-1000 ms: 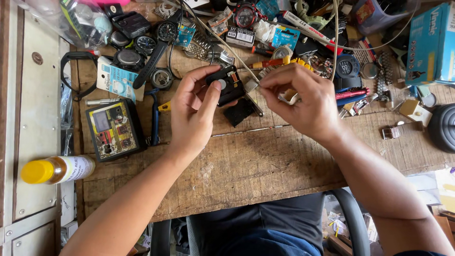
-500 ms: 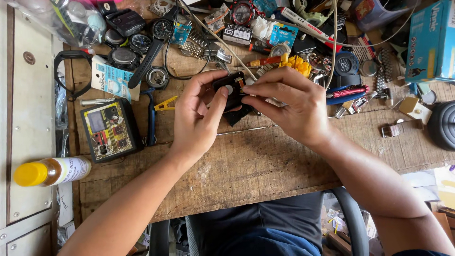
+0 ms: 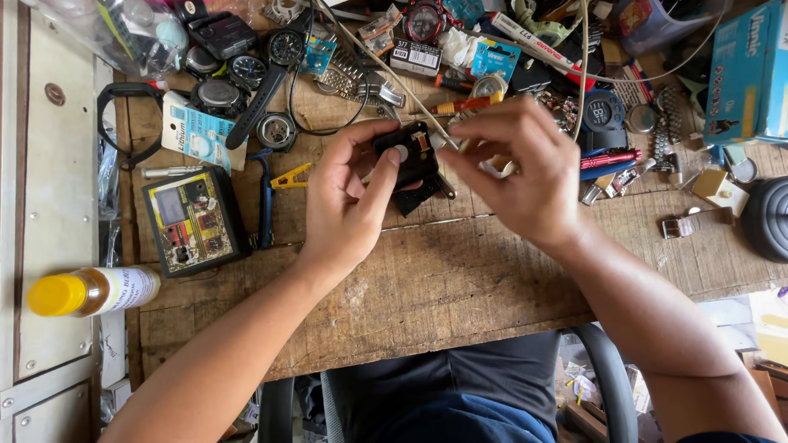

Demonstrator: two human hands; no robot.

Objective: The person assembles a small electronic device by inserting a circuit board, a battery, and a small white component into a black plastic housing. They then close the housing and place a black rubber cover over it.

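Observation:
My left hand (image 3: 349, 205) holds a small black square module (image 3: 404, 154) with a pale round spot on its face, thumb on its lower edge, fingers behind it. It is raised just above the wooden bench (image 3: 460, 279). My right hand (image 3: 521, 176) is beside the module on the right. Its thumb and fingertips are pinched together at the module's right edge. A small pale part (image 3: 497, 169) shows under its fingers. What the fingertips pinch is too small to tell. A second black piece (image 3: 420, 197) lies on the bench under the module.
Watches (image 3: 283, 49), straps, battery cards and tools crowd the back of the bench. A black tester box (image 3: 193, 220), blue-handled pliers (image 3: 264, 201) and a yellow clip (image 3: 291, 175) lie left. A yellow-capped bottle (image 3: 82, 291) lies far left. Red pens (image 3: 611, 157) and a blue carton (image 3: 743, 70) sit right.
My right hand, closed over the module half a second ago, has drawn right and now pinches at its edge. My left hand has turned the module's face more into view.

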